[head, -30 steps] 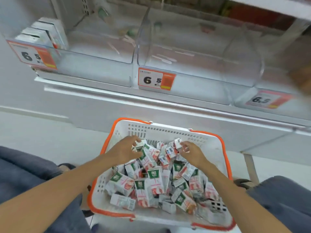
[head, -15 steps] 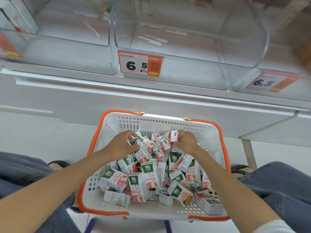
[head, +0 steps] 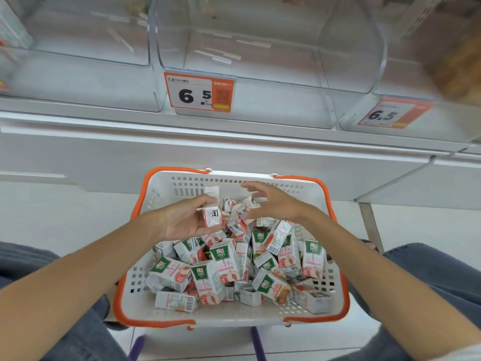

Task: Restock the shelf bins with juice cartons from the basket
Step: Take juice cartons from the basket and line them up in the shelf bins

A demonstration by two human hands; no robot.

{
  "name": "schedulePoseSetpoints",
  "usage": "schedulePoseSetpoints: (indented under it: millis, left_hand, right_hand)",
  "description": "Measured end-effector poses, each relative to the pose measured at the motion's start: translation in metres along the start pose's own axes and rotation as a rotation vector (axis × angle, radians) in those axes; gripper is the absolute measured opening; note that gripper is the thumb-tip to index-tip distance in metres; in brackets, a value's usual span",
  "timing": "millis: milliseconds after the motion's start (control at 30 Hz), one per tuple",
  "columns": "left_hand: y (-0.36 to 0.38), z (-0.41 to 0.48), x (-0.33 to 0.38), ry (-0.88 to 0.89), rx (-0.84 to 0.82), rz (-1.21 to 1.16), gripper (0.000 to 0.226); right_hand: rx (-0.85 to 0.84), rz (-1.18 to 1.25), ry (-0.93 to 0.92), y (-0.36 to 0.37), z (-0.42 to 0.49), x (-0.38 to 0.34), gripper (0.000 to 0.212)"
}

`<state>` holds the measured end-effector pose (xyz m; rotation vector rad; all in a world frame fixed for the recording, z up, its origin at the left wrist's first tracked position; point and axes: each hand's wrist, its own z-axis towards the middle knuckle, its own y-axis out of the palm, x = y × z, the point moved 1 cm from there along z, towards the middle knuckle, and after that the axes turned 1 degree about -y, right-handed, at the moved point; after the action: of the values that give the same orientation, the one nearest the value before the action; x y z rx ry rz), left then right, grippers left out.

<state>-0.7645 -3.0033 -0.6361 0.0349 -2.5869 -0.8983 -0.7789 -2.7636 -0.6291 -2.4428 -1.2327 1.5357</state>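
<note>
A white basket with an orange rim (head: 335, 204) stands in front of me, heaped with several small juice cartons (head: 221, 264), white with green and pink print. My left hand (head: 187, 220) is raised over the far part of the pile, palm up, holding juice cartons (head: 213, 207) upright between thumb and fingers. Just to their right, my right hand (head: 270, 201) hovers with fingers spread and blurred; nothing is in it. Above stand clear plastic shelf bins (head: 260, 48); the middle one carries a 6.5 price tag (head: 200, 93).
A second clear bin (head: 78, 48) sits at the left, a third at the right with another 6.5 tag (head: 390, 114). The white shelf ledge (head: 234, 142) runs between bins and basket. My knees in blue jeans (head: 429, 277) flank the basket.
My left hand has lifted cartons out of the pile and turned palm up. My right hand has let go of the pile and opened above it. The view has shifted right and down.
</note>
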Motion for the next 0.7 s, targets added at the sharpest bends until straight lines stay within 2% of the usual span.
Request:
schedulePoseSetpoints:
  millis: [100,167,233,300,367,467,600,700]
  left_hand:
    - [0.002,0.001,-0.003,0.039,-0.009,-0.017,0.04]
    - [0.006,0.0,-0.005,0.055,-0.004,-0.034,0.037]
    - [0.007,-0.002,-0.005,0.07,-0.016,-0.079,0.029]
    - [0.005,-0.003,-0.004,0.079,-0.042,-0.117,0.03]
    - [0.002,-0.005,-0.003,0.09,-0.036,-0.11,0.04]
    - [-0.002,-0.008,0.003,0.187,0.077,-0.032,0.06]
    - [-0.01,-0.022,0.018,0.353,0.235,0.104,0.076]
    - [-0.002,-0.037,0.031,0.366,0.168,0.201,0.073]
  right_hand:
    - [0.231,-0.274,0.359,-0.023,-0.009,0.058,0.067]
    - [0.188,-0.343,0.507,-0.007,-0.014,0.088,0.074]
    - [0.176,-0.327,0.525,0.015,-0.014,0.101,0.071]
    - [0.266,-0.263,0.465,0.025,-0.009,0.095,0.056]
    - [0.321,-0.189,0.372,0.021,0.0,0.073,0.05]
    - [0.342,0.084,0.172,0.001,0.005,0.022,0.048]
    - [0.227,0.424,-0.111,-0.014,-0.001,-0.055,0.049]
    - [0.083,0.456,-0.224,-0.004,-0.002,-0.096,0.054]
